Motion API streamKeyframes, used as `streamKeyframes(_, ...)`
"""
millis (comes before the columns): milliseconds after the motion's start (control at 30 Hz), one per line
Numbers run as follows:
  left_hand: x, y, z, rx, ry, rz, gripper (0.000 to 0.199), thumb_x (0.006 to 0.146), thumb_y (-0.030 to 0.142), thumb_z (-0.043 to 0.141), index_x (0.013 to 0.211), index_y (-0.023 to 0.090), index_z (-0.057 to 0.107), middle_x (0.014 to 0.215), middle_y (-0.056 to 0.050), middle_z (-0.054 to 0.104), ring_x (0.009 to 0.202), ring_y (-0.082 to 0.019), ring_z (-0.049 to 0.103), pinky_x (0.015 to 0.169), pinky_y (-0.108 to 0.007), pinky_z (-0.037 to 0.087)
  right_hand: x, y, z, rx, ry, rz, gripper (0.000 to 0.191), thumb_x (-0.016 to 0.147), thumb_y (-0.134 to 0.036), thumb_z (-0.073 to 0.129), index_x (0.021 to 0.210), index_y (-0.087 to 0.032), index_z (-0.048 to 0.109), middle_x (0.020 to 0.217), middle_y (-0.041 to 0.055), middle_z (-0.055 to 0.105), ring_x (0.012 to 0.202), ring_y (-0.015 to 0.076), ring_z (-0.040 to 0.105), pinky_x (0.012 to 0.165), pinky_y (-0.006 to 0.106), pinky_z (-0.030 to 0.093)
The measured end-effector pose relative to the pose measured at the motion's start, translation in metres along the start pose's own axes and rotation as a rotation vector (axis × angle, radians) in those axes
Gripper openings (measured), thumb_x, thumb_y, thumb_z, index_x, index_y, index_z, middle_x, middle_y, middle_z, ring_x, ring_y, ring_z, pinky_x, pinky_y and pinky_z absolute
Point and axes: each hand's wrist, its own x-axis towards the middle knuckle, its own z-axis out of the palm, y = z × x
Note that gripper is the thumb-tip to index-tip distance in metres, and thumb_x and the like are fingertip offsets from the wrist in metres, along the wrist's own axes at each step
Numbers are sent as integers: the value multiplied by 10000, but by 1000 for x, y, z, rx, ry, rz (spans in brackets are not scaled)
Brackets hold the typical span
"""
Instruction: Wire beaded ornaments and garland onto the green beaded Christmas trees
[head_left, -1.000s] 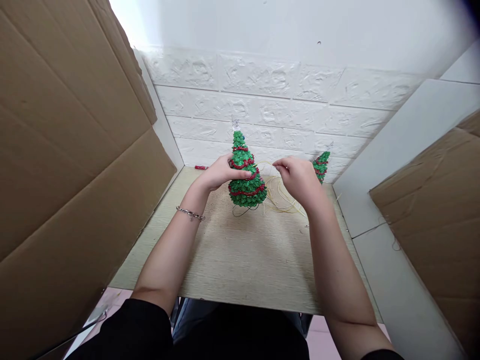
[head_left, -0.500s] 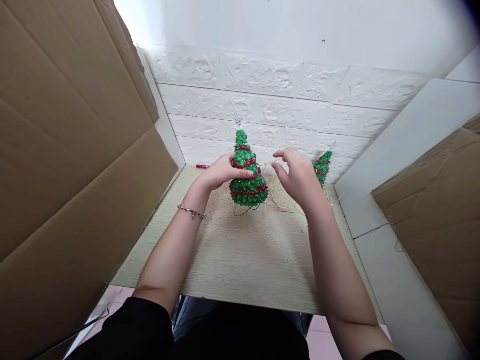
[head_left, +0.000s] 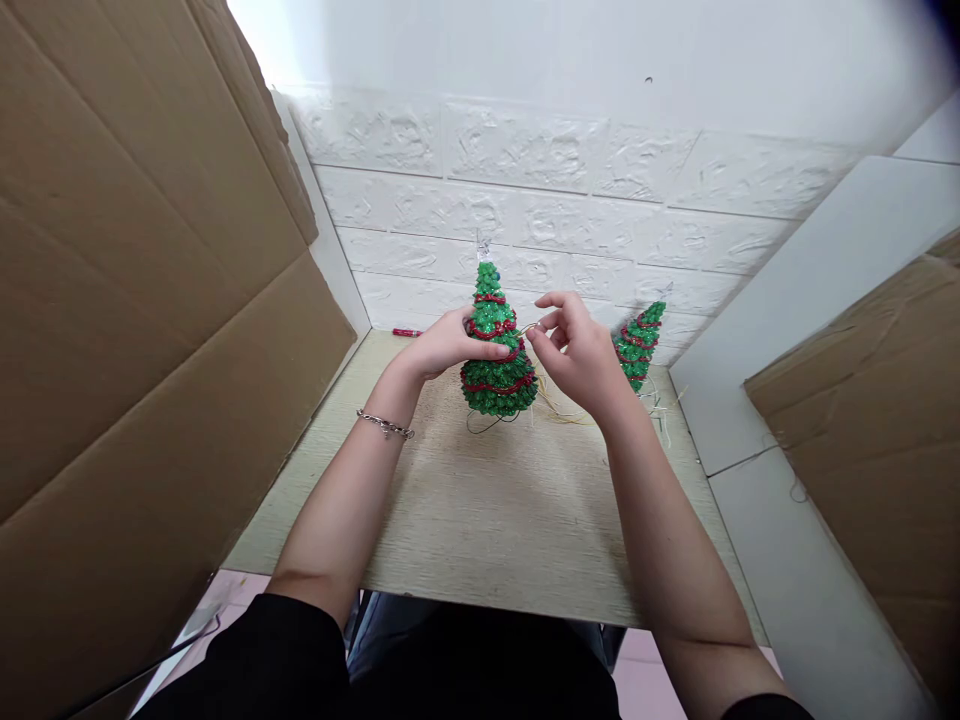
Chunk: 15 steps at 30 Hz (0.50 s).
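A green beaded tree (head_left: pixel 499 375) with red garlands and a clear star on top stands upright on the table. My left hand (head_left: pixel 454 345) is wrapped round its left side, thumb across the front. Just right of the tree, my right hand (head_left: pixel 574 350) pinches a thin yellowish strand (head_left: pixel 531 328) between thumb and index finger, the other fingers loosely bent. The strand runs toward the tree's side. More yellow and white strands (head_left: pixel 559 408) lie on the table behind and below my right hand.
A second, similar tree (head_left: pixel 639 345) leans at the back right, with loose threads by its base. A red pen-like object (head_left: pixel 406 332) lies by the white brick-pattern wall (head_left: pixel 517 150). Cardboard (head_left: pixel 172 250) rises at the left, more cardboard (head_left: pixel 870 430) at the right.
My right hand has moved left toward the held tree, and its thumb and index finger have closed on the strand. More of the second tree shows. My left hand keeps its grip.
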Motion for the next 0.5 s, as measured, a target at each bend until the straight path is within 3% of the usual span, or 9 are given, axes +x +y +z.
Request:
streamKeyframes(100,0,0,-1,4,8,-5,638,499,296,935,1041,125,645,1024,-100,718,964,-247,668,921,-409,496,-1,-3,-3,190,25,75,270,780,-294,668,1016,-229,556,746,-34,585,526,99,418,518,260,330)
streamKeyframes(300,0,-1,-1,27,21,-2,654,486,296,936,1043,121,640,1033,-104,717,943,-242,667,902,-403,501,4,-8,-6,497,-6,242,346,740,-528,704,761,-192,626,688,4,603,490,76,388,450,243,274)
streamKeyframes(500,0,-1,-1,37,-18,-8,695,497,298,927,1097,117,627,1065,-113,712,965,-245,670,901,-399,508,6,1,1,525,-126,430,425,619,-561,783,689,-173,624,647,0,591,447,53,348,411,228,235)
